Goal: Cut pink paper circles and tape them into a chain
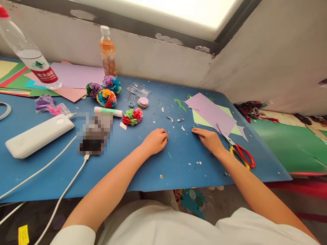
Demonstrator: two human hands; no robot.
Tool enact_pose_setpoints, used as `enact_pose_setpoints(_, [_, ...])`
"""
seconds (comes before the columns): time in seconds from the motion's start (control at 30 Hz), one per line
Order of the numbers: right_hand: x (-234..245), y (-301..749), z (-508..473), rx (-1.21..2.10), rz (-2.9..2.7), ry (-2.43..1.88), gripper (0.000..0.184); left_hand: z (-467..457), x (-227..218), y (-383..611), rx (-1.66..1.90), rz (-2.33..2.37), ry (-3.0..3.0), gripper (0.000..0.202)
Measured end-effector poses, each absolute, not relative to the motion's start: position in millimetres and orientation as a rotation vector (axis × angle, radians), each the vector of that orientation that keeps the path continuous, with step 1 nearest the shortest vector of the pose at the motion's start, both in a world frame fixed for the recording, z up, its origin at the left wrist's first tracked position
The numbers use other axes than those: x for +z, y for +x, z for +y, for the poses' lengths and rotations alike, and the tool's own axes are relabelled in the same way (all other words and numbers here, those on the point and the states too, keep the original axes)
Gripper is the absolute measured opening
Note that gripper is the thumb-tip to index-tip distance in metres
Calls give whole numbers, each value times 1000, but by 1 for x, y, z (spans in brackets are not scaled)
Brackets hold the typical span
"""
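My left hand (pixel 155 139) rests on the blue sheet (pixel 127 163) in a loose fist, and nothing shows in it. My right hand (pixel 208 137) lies beside it with the fingertips pinched on a small green paper scrap (pixel 193 128) at the edge of the light green paper (pixel 198 119). A lilac paper sheet (pixel 211 112) lies on that green paper. Red and yellow scissors (pixel 241 154) lie just right of my right wrist. A small red and green paper flower (pixel 132 116) and a glue stick (pixel 107 111) lie ahead of my left hand.
Three multicoloured paper flowers (pixel 106 90) sit near an orange drink bottle (pixel 107 52). A clear water bottle (pixel 30 51) stands on coloured paper sheets (pixel 74 76) at the left. A white power bank (pixel 38 135) with cables lies front left. Paper circles (pixel 143 101) and scraps dot the sheet. Green card (pixel 286 146) lies right.
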State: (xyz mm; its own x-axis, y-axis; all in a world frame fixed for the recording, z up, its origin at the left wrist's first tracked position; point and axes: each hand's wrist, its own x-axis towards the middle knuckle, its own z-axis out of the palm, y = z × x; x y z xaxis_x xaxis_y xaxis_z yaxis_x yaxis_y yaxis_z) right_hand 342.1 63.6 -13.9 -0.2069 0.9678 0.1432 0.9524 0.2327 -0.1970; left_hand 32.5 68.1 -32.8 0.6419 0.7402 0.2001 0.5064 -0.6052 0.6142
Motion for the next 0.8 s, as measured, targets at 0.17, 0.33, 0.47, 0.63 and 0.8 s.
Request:
enact_pose_setpoints(0.17, [3, 361, -25, 260, -2240, -2007, 38, 66, -35, 32, 643, 981, 2344, 27])
enact_pose_setpoints(0.33, [41, 396, -113, 505, -2108, -2319, 29, 64, -37, 31, 668, 979, 2331, 26])
enact_pose_setpoints(0.47, [56, 418, -159, 583, -1914, -2588, 27, 64, -38, 31, 675, 979, 2325, 26])
enact_pose_setpoints(0.63, [49, 420, -171, 402, -1763, -2830, 18, 62, -40, 29, 691, 980, 2322, 25])
enact_pose_setpoints(0.8, [43, 383, -139, 25, -1798, -2731, 35, 63, -38, 29, 693, 990, 2335, 26])
